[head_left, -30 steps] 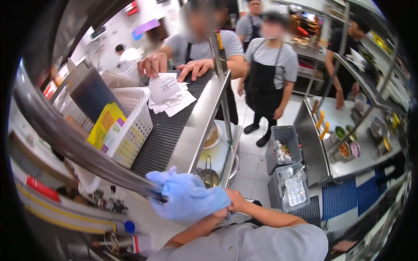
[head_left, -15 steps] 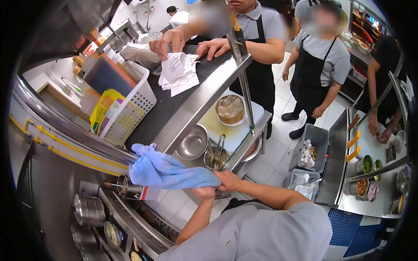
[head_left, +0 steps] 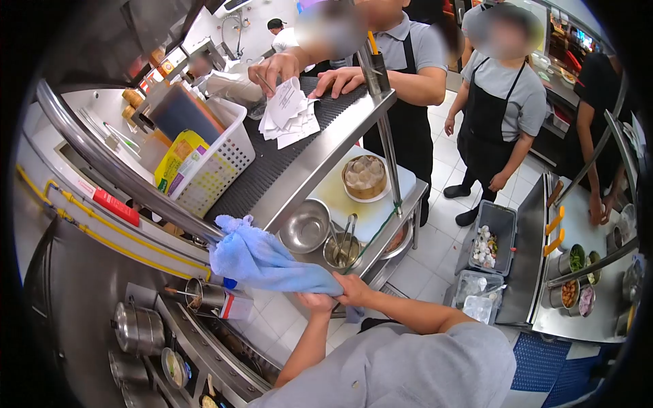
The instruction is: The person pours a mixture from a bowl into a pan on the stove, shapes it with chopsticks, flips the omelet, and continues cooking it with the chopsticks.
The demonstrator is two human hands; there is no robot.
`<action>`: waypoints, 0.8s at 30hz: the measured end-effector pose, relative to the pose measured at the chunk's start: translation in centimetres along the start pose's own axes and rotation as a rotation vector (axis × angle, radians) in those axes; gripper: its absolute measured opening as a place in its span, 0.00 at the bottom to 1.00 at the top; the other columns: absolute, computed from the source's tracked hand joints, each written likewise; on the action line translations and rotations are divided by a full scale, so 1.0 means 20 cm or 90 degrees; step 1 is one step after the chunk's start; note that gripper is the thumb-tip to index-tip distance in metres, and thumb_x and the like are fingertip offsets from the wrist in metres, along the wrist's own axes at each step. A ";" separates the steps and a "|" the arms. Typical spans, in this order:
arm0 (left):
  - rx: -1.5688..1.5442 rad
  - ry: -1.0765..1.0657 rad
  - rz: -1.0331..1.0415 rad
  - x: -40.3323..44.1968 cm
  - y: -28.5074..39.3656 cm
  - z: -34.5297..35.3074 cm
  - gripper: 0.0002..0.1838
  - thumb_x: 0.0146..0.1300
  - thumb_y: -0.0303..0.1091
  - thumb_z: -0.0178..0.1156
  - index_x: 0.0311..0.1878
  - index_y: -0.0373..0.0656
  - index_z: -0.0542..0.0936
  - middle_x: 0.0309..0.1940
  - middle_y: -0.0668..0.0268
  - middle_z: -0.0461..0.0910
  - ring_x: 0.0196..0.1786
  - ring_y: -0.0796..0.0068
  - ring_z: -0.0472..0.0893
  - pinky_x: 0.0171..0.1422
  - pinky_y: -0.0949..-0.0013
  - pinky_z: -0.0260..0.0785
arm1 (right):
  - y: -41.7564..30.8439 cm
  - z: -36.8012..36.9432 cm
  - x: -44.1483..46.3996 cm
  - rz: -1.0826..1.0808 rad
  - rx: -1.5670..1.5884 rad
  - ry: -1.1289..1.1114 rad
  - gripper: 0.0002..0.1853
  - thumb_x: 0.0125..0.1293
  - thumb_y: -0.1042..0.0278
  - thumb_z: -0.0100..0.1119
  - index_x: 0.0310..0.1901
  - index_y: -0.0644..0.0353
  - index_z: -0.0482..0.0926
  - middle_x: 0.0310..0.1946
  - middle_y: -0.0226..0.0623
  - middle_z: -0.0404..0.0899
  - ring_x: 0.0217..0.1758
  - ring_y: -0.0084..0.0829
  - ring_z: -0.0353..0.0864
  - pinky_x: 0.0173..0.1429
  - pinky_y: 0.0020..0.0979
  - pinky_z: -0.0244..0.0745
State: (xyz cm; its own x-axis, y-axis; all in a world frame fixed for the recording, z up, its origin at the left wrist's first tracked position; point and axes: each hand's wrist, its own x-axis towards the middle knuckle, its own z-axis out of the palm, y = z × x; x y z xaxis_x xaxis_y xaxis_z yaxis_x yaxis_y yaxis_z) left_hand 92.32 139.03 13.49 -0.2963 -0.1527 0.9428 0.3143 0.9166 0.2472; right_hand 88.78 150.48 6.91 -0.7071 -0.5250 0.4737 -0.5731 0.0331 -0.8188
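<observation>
A light blue towel (head_left: 272, 262) stretches from the end of a steel rail (head_left: 129, 177) toward my body. Its bunched far end meets the rail; whether it loops around the bar, I cannot tell. My left hand (head_left: 317, 301) is closed on the near end of the cloth, from below. Beside it, my right hand (head_left: 352, 290) also grips that end, its fingers wrapped round the gathered fabric. Just beyond the towel, on a lower shelf, are a steel bowl (head_left: 305, 226) and a steel pot (head_left: 342, 250) with utensils in it.
Across the shelf (head_left: 333, 146), a person's hand (head_left: 274, 71) holds paper slips (head_left: 289, 115). A white basket (head_left: 216, 160) stands near them. A bamboo steamer (head_left: 364, 175) rests below. Another person (head_left: 500, 115) stands farther right. Pots (head_left: 139, 328) are at lower left, a grey bin (head_left: 492, 238) at right.
The camera view has shifted slightly, moving the shelf and basket a little right and down in view. Both hands keep their grip on the towel, with little other movement.
</observation>
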 end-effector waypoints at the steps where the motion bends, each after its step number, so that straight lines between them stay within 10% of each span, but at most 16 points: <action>1: -0.016 -0.022 -0.015 0.01 0.02 -0.01 0.16 0.68 0.30 0.59 0.55 0.30 0.77 0.49 0.48 0.79 0.51 0.45 0.78 0.58 0.50 0.68 | -0.01 -0.01 0.00 -0.004 -0.001 0.007 0.21 0.53 0.63 0.66 0.43 0.61 0.67 0.27 0.53 0.78 0.33 0.60 0.78 0.35 0.53 0.72; 24: -0.032 -0.043 -0.003 0.04 -0.01 -0.02 0.16 0.65 0.29 0.61 0.53 0.29 0.78 0.50 0.48 0.80 0.52 0.44 0.79 0.59 0.49 0.69 | -0.03 0.02 0.02 0.025 -0.010 0.023 0.20 0.54 0.63 0.65 0.42 0.61 0.67 0.28 0.53 0.78 0.35 0.60 0.78 0.37 0.53 0.72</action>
State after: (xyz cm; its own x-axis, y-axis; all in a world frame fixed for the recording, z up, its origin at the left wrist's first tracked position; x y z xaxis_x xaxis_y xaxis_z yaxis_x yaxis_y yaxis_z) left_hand 92.33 138.66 14.27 -0.3577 -0.1304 0.9247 0.3566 0.8961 0.2643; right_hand 88.98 149.82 7.49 -0.7434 -0.4914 0.4537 -0.5513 0.0662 -0.8317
